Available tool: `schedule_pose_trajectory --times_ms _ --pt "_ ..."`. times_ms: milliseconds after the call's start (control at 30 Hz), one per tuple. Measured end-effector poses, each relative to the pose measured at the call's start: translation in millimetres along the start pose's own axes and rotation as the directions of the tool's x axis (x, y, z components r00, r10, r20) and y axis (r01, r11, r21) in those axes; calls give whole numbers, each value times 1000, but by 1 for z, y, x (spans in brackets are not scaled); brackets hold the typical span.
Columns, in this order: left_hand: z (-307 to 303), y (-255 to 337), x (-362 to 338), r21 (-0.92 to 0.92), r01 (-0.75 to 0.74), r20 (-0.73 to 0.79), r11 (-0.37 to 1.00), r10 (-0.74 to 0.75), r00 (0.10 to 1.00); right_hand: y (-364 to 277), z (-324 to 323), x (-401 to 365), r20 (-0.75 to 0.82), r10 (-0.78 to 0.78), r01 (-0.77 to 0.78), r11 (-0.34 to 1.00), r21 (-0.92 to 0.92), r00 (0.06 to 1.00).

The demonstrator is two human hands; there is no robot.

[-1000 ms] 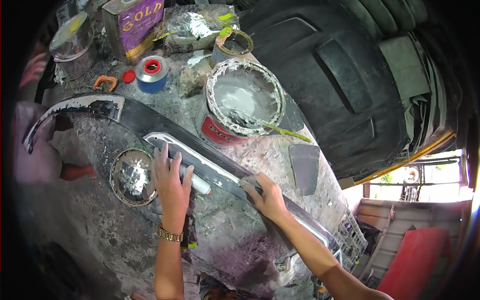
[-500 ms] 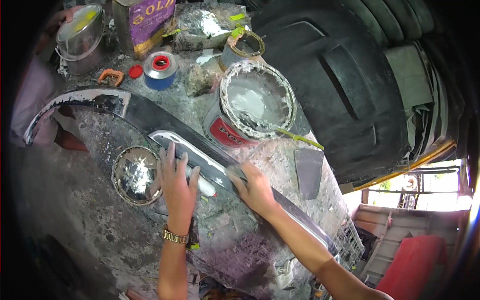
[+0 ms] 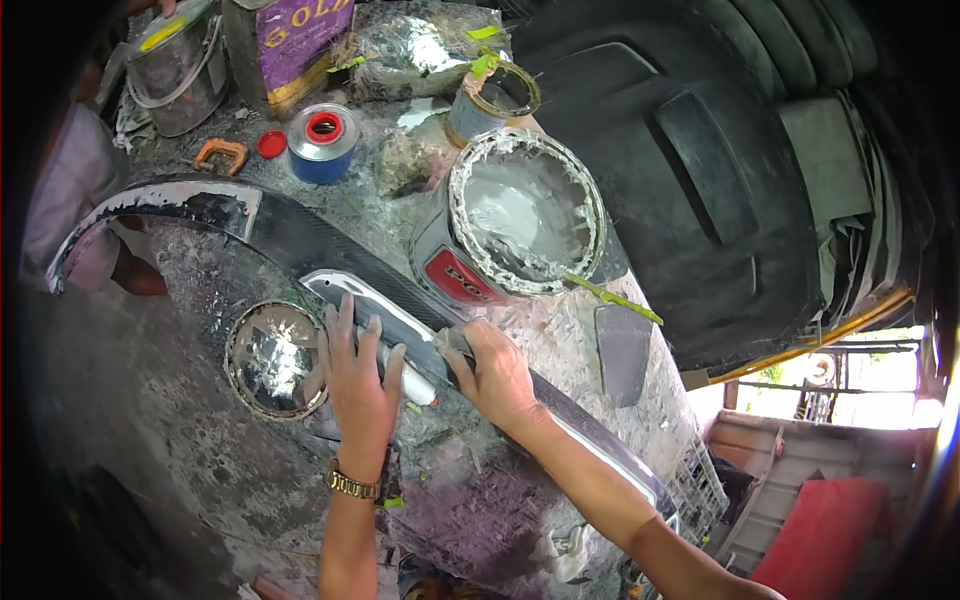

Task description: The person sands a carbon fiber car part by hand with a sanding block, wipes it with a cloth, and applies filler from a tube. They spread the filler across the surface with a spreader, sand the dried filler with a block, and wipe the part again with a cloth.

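Observation:
A long, curved dark panel [image 3: 310, 235] with a carbon-like weave and whitish filler strips lies diagonally across the worktable. My left hand [image 3: 362, 385] rests with fingers spread on the panel's lower edge, beside a white tube [image 3: 418, 387] with a red tip. My right hand [image 3: 492, 375] is closed around a small greyish pad [image 3: 453, 343], pressed on the panel's filler strip. A round metal lid [image 3: 277, 360] lies left of my left hand. Behind my right hand stands a large open can [image 3: 440, 262] of grey paste.
Upper left on the table [image 3: 200, 440] are a blue can [image 3: 322, 160], a red cap [image 3: 271, 144], an orange clamp [image 3: 221, 156] and a pail [image 3: 178, 90]. Another person [image 3: 85, 170] stands at the left. A black hood-like panel [image 3: 640, 150] is at the upper right.
My right hand has moved slightly left along the panel with the pad. The other person's hand and the pail at the upper left have shifted. My left hand stays nearly in place.

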State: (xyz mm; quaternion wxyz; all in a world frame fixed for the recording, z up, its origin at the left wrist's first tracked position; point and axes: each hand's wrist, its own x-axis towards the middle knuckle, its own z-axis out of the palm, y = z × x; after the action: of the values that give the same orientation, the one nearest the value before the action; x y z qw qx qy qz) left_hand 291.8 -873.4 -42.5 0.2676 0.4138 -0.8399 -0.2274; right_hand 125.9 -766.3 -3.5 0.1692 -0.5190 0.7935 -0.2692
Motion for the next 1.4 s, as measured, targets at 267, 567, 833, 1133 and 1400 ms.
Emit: schedule_pose_trajectory --times_ms 267,567,833,1133,1400 --pt "-7 5 1 22 15 29 1000 -16 999 -8 -6 24 143 149 -158 986 56 979" --pt "29 49 -23 371 -100 77 923 77 994 32 -142 -90 38 490 -473 815 335 871" --pt "2 153 -145 -568 -424 473 706 701 533 28 -145 -125 10 352 -317 830 458 936" --pt "-20 -25 56 -174 -299 -33 938 298 954 1 -66 -78 12 186 -185 959 213 982" --pt "32 -48 107 -104 -234 27 967 237 971 7 -25 -43 -11 176 -176 984 8 984"
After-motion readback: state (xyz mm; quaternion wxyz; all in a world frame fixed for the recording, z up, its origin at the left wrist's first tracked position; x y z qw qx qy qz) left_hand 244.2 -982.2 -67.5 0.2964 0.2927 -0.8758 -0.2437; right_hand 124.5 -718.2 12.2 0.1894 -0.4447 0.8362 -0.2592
